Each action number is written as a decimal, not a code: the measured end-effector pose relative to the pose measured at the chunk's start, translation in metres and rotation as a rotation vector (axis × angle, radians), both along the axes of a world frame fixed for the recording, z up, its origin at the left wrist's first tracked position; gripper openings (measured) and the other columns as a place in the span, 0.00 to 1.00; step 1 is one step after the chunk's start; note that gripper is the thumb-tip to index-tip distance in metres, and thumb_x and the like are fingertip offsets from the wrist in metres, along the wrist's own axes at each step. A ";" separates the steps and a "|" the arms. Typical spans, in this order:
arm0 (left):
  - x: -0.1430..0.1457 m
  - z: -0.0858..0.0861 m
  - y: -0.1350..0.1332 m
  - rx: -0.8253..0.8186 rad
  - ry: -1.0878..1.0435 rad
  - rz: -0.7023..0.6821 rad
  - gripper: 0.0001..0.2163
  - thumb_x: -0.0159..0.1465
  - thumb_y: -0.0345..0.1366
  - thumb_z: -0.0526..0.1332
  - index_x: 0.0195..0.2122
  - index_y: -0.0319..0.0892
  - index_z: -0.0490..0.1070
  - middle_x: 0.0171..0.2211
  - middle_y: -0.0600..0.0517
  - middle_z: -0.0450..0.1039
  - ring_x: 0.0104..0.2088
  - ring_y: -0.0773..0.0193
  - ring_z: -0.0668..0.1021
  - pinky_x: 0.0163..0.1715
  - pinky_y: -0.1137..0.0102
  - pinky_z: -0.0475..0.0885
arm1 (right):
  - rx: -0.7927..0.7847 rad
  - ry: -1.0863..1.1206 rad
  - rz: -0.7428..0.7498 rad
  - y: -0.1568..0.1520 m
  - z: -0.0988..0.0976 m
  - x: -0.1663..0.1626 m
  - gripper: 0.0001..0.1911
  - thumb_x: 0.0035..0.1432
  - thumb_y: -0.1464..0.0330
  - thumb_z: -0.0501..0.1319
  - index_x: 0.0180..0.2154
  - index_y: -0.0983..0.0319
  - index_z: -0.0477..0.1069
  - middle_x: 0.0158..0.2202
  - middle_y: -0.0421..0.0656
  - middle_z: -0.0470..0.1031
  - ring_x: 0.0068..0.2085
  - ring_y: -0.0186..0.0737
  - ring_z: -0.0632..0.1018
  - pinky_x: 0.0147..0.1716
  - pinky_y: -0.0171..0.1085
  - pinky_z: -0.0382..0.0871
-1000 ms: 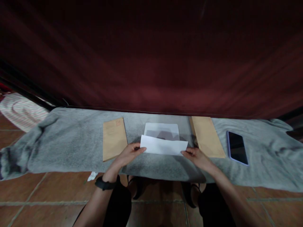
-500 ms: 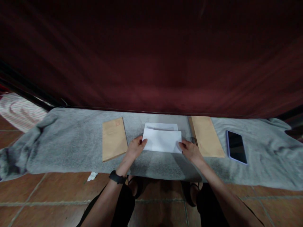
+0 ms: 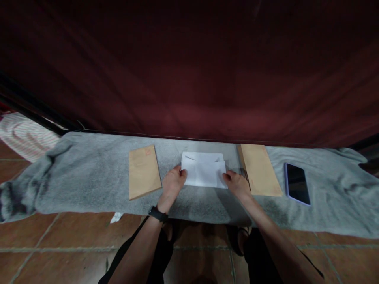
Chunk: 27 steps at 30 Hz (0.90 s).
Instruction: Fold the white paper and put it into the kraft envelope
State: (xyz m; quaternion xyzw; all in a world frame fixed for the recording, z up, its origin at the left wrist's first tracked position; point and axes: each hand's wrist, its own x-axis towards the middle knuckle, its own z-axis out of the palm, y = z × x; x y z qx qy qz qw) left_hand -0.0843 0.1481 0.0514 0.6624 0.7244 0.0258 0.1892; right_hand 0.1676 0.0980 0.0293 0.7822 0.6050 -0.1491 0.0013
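A folded sheet of white paper (image 3: 204, 173) lies on the grey cloth in front of me, its nearer panel over the farther one. The far strip shows beyond the nearer panel's edge, with small shadowed gaps at both corners. My left hand (image 3: 174, 181), with a dark band on its wrist, pinches the left edge between thumb and fingers. At the opposite edge, my right hand (image 3: 237, 183) is closed on the right side of the paper. To the left of my left hand lies a stack of brown envelopes (image 3: 144, 171); another brown envelope stack (image 3: 262, 169) sits just beyond my right hand.
The long surface is covered by a grey cloth (image 3: 89, 173). A phone (image 3: 297, 183) in a light purple case lies at the right. Dark red fabric (image 3: 189, 98) hangs behind. A scrap of white tissue (image 3: 116, 217) is on the tiled floor.
The paper's nearer panel has moved slightly away from me and lies flatter against the far strip. Both hands keep hold of its sides; my left hand has turned a little inward.
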 end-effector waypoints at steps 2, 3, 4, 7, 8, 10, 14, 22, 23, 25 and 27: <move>0.003 0.002 0.000 0.004 0.033 0.013 0.15 0.72 0.41 0.51 0.47 0.42 0.75 0.42 0.43 0.82 0.44 0.53 0.82 0.38 0.67 0.70 | 0.011 -0.017 -0.013 0.002 0.000 -0.002 0.19 0.72 0.59 0.51 0.48 0.58 0.78 0.40 0.48 0.84 0.42 0.45 0.84 0.37 0.34 0.71; 0.003 0.002 0.000 0.008 0.040 0.016 0.15 0.72 0.41 0.51 0.47 0.42 0.75 0.42 0.42 0.82 0.44 0.53 0.82 0.38 0.66 0.71 | 0.016 -0.020 -0.019 0.003 0.000 -0.002 0.19 0.72 0.59 0.51 0.48 0.58 0.78 0.40 0.48 0.84 0.42 0.45 0.84 0.37 0.34 0.71; 0.004 0.002 0.001 0.015 0.043 0.017 0.15 0.72 0.41 0.51 0.48 0.42 0.75 0.43 0.42 0.82 0.45 0.53 0.83 0.39 0.66 0.71 | 0.022 -0.021 -0.024 0.005 0.001 -0.003 0.18 0.72 0.60 0.51 0.47 0.58 0.78 0.40 0.47 0.84 0.42 0.44 0.84 0.38 0.33 0.71; 0.004 0.000 0.003 0.030 0.038 0.018 0.15 0.72 0.41 0.51 0.47 0.43 0.75 0.43 0.43 0.82 0.44 0.53 0.83 0.39 0.67 0.72 | 0.035 -0.020 -0.033 0.008 0.001 -0.004 0.18 0.72 0.59 0.51 0.47 0.57 0.78 0.41 0.47 0.84 0.43 0.44 0.84 0.39 0.33 0.71; 0.004 -0.001 0.004 0.034 0.036 0.021 0.14 0.72 0.42 0.52 0.47 0.43 0.75 0.43 0.43 0.82 0.44 0.53 0.83 0.39 0.67 0.72 | 0.037 -0.021 -0.036 0.010 0.001 -0.004 0.18 0.72 0.59 0.51 0.47 0.57 0.78 0.41 0.47 0.84 0.44 0.44 0.84 0.39 0.33 0.71; 0.003 -0.002 0.007 0.042 0.034 0.029 0.14 0.71 0.43 0.52 0.46 0.44 0.75 0.42 0.44 0.82 0.44 0.53 0.83 0.39 0.67 0.72 | 0.033 -0.027 -0.048 0.012 0.001 -0.005 0.18 0.72 0.59 0.51 0.48 0.57 0.77 0.41 0.47 0.84 0.44 0.45 0.84 0.39 0.34 0.71; 0.003 -0.003 0.012 0.067 -0.001 0.048 0.15 0.72 0.46 0.53 0.45 0.44 0.76 0.42 0.45 0.82 0.44 0.55 0.83 0.38 0.68 0.72 | 0.026 -0.044 -0.070 0.016 0.002 -0.007 0.19 0.72 0.58 0.50 0.48 0.58 0.77 0.39 0.48 0.84 0.43 0.45 0.84 0.39 0.35 0.71; 0.007 -0.007 0.018 0.097 0.030 0.086 0.16 0.72 0.47 0.52 0.46 0.44 0.75 0.42 0.44 0.82 0.43 0.53 0.83 0.39 0.67 0.72 | 0.107 -0.124 -0.097 0.023 -0.002 -0.014 0.19 0.72 0.59 0.51 0.47 0.60 0.77 0.36 0.50 0.83 0.40 0.46 0.84 0.39 0.37 0.72; 0.008 -0.008 0.018 0.103 0.035 0.091 0.17 0.72 0.48 0.52 0.46 0.44 0.75 0.41 0.44 0.82 0.43 0.53 0.83 0.39 0.67 0.72 | 0.122 -0.141 -0.097 0.024 -0.003 -0.015 0.19 0.72 0.59 0.51 0.47 0.60 0.77 0.36 0.50 0.83 0.40 0.46 0.84 0.39 0.37 0.72; 0.010 -0.009 0.018 0.106 0.049 0.109 0.17 0.72 0.48 0.51 0.47 0.44 0.75 0.41 0.44 0.82 0.43 0.53 0.83 0.39 0.66 0.72 | 0.145 -0.175 -0.090 0.025 -0.005 -0.016 0.19 0.72 0.59 0.51 0.47 0.61 0.77 0.35 0.50 0.83 0.39 0.46 0.84 0.39 0.37 0.72; 0.012 -0.009 0.019 0.109 0.063 0.120 0.17 0.72 0.48 0.51 0.47 0.44 0.75 0.41 0.43 0.82 0.43 0.52 0.83 0.39 0.66 0.73 | 0.162 -0.206 -0.082 0.026 -0.007 -0.017 0.20 0.72 0.59 0.50 0.48 0.63 0.76 0.34 0.51 0.82 0.38 0.47 0.84 0.38 0.38 0.72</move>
